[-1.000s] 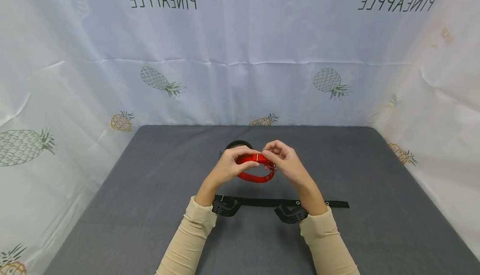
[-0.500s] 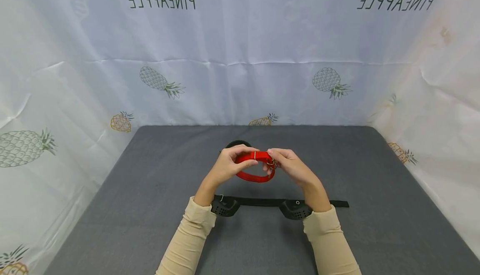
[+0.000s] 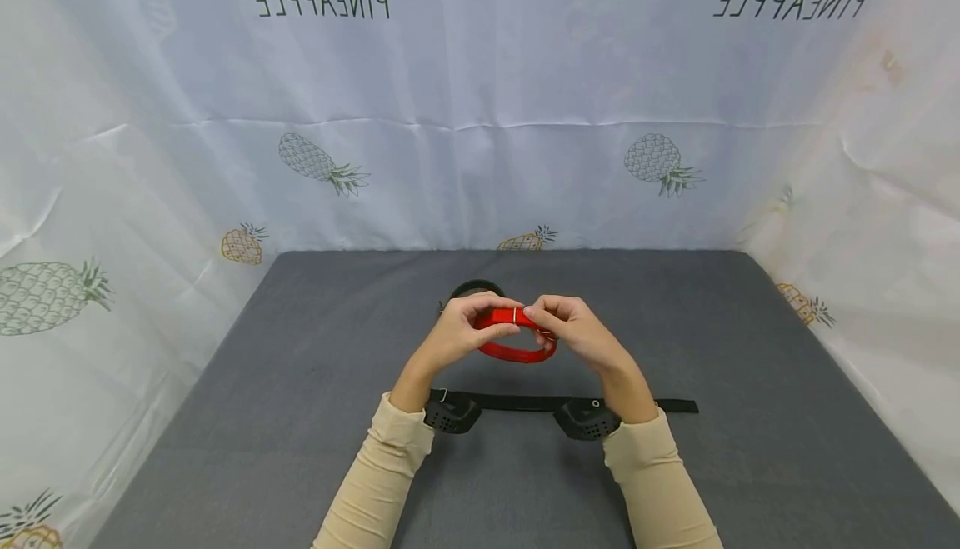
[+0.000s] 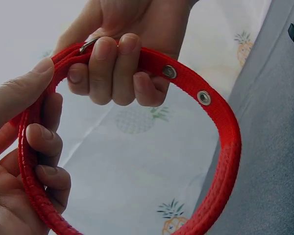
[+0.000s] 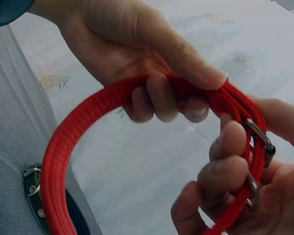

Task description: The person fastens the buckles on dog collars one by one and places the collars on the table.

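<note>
I hold a red buckle collar [image 3: 517, 355] up above the grey table [image 3: 315, 382], its band curved into a loop between my two hands. My left hand [image 3: 467, 324] is clamped on the collar's left part, thumb and fingers pinching the band beside a slim metal keeper [image 3: 514, 316]. My right hand [image 3: 577, 331] grips it on the other side, thumb laid over the band and fingers curled round it, right by the metal buckle [image 5: 259, 134]. Metal-ringed eyelets [image 4: 204, 98] dot the inner face. Beyond my left hand a coiled black collar [image 3: 477, 285] rests on the table, and nearer me a black strap [image 3: 517, 402] lies stretched out sideways below my wrists. A pineapple-print curtain [image 3: 480, 191] hangs behind.
</note>
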Demonstrator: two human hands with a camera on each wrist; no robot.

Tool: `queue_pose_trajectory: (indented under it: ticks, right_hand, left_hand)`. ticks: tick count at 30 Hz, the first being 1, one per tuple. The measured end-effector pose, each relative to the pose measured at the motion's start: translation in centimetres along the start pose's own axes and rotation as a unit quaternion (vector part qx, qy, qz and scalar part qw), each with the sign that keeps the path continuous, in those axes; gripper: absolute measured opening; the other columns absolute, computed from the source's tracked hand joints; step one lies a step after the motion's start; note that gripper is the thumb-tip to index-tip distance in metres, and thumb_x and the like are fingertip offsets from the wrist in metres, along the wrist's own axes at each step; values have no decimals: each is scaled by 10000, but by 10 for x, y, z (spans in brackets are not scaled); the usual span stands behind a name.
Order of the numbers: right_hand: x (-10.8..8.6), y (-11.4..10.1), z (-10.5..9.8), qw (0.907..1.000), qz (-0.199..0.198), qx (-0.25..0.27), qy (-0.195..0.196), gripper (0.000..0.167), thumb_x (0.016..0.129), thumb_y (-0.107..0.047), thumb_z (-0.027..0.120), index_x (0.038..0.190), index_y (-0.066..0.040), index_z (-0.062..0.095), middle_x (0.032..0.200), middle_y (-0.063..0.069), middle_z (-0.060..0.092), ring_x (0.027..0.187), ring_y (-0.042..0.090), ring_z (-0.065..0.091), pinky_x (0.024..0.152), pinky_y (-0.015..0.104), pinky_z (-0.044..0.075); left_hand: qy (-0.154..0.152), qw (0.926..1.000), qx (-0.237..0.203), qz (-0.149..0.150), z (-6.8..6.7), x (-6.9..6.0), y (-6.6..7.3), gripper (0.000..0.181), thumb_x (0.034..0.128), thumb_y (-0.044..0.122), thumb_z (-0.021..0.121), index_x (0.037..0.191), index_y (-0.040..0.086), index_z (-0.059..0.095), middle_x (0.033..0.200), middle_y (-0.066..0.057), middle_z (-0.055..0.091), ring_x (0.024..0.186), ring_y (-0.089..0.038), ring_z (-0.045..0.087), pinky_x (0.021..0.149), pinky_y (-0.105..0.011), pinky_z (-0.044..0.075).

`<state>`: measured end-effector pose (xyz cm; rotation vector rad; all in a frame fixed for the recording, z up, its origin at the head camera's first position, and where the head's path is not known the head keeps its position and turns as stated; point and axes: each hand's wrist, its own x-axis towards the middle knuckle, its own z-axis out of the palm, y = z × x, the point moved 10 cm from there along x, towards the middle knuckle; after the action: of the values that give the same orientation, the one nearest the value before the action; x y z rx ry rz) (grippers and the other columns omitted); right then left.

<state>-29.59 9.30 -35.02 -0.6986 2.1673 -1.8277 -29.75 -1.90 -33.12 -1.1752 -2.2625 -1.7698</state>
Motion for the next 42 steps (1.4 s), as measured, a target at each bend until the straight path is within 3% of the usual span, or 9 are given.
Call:
queue_pose_trajectory:
  ticks: [5,12,14,17,20,22,26,36,42]
  right_hand:
    - [0,2,0,9999,95,-29,125,323,998,-218,529,783,23,531,623,-30,529,570,158,492,537,272,452]
    - [3,14,-7,9987,383,189,268,287,1023,-296,469,835,-146,625,692,-65,619,665,138,582,684,293,517]
    - [4,19,-9,9980,479,294,300,310,1030,-337,441,876,-162,645,727,-76,644,708,136,604,763,308,519]
    - [5,24,-11,9973,540,408,272,412,1036,-377,408,972,-46,643,764,-82,663,759,123,622,834,321,503]
    - [6,27,-12,9974,546,423,227,449,1040,-398,383,964,-33,634,769,-87,664,783,101,624,886,330,484]
    - [7,29,-12,9973,546,461,188,441,1042,-402,373,923,-75,644,767,-91,667,792,96,624,917,337,468]
    - [7,32,-12,9966,605,537,131,405,1042,-406,366,867,-174,647,759,-89,661,799,89,617,977,338,424]
    - [7,29,-14,9941,173,1069,-119,253,1030,-202,412,897,-150,621,772,-69,596,747,92,566,833,266,491]
    - [5,28,-16,9949,156,1001,-34,206,1025,-162,424,915,-150,598,760,-79,564,734,92,535,771,246,491]
  left_hand:
    - [-12,10000,-22,-68,1,0,-3,285,846,20,710,1127,-18,677,984,-193,654,798,-21,577,702,-194,528]
    - [154,9995,-226,-133,-4,0,-6,291,862,59,704,1135,-36,668,1014,-224,671,813,-198,673,743,-210,561]
    - [223,9990,-303,-224,-7,0,-6,290,865,42,696,1139,-44,661,1033,-239,668,818,-171,690,766,-210,569]
    - [336,9981,-405,-314,-10,0,-8,293,865,28,692,1144,-52,653,1053,-253,662,829,-173,700,783,-215,575]
    - [437,9973,-487,-333,-12,0,-8,295,864,15,688,1147,-56,650,1061,-259,658,830,-171,699,783,-237,583]
    - [493,9970,-513,-318,-14,0,-8,297,867,19,687,1151,-59,647,1061,-265,656,815,-174,691,773,-269,590]
    - [578,9959,-563,-419,-17,0,-11,297,873,21,681,1158,-55,645,1056,-276,654,761,-15,639,741,-273,582]
    - [683,9945,-585,-542,-22,-1,-17,314,883,50,679,1180,-43,635,1052,-312,645,787,-1,639,747,-242,566]
    - [637,9951,-365,-669,-22,-2,-22,316,895,77,672,1198,-5,635,1033,-245,658,805,-264,619,658,-276,534]
